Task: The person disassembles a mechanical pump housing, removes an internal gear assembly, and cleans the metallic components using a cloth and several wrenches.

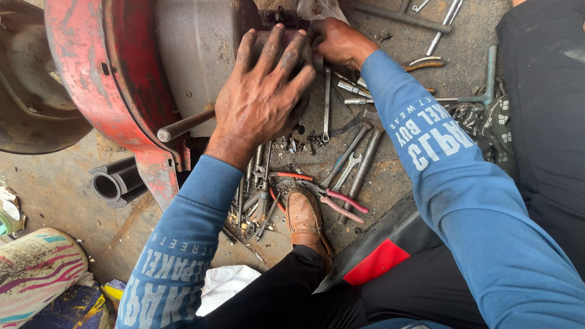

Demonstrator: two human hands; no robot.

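My left hand [263, 91] lies flat with fingers spread on a dark greasy part at the side of a grey engine block [195, 42]. My right hand [338, 41] reaches in just beyond it and is curled around the far edge of that same part, next to a crumpled clear plastic bag [317, 8]. Both arms wear blue sleeves with white lettering. The part itself is mostly hidden under my hands.
A red rusty machine housing [103, 79] with a protruding steel rod [183, 126] stands left. Several spanners [347, 159], red-handled pliers [338, 201] and sockets litter the floor. My brown shoe [304, 222], a ribbed black sleeve [119, 181] and a printed sack [33, 274] lie nearby.
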